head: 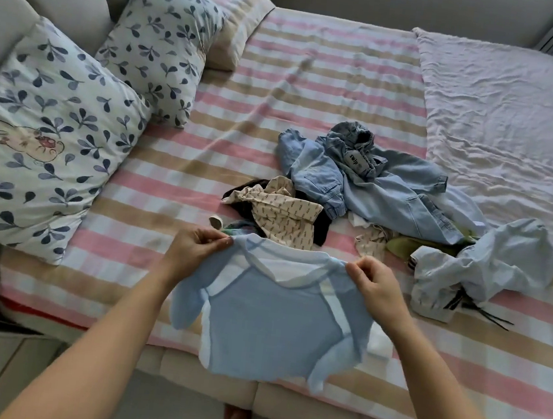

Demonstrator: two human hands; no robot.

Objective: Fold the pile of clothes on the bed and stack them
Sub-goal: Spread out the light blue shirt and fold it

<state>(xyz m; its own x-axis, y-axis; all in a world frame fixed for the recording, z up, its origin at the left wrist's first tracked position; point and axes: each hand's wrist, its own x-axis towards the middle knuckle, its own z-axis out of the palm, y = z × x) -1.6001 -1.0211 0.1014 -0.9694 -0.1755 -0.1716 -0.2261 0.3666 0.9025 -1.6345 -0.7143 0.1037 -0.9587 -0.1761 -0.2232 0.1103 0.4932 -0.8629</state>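
Holding a small light-blue top [272, 326] up by its shoulders, on the near side of the pile of clothes [355, 197], over the near edge of the bed [152, 202]. Left hand [195, 248]: fingers [218, 240] and thumb pinching one shoulder seam. Right hand [373, 282]: fingers [360, 265] pinching the other shoulder likewise. Top hangs free, sleeves drooping, white-bound neckline sagging between the hands.

Handling, judged: thin knit, very light, limp. It won't keep a crease in the air, so it wants laying flat on the sheet before folding. Shoulder seams and hem corners look the surest holds; the open neckline would likely stretch.

Pile itself: unfolded, just beyond the top. Cream printed piece [288, 210] at its near-left, denim items [391, 191] behind, pale blue garment [489, 268] at its right. No folded stack in view. Leaf-print pillows [46, 135] well left of the pile; crumpled lilac blanket [503, 114] beyond it to the right.
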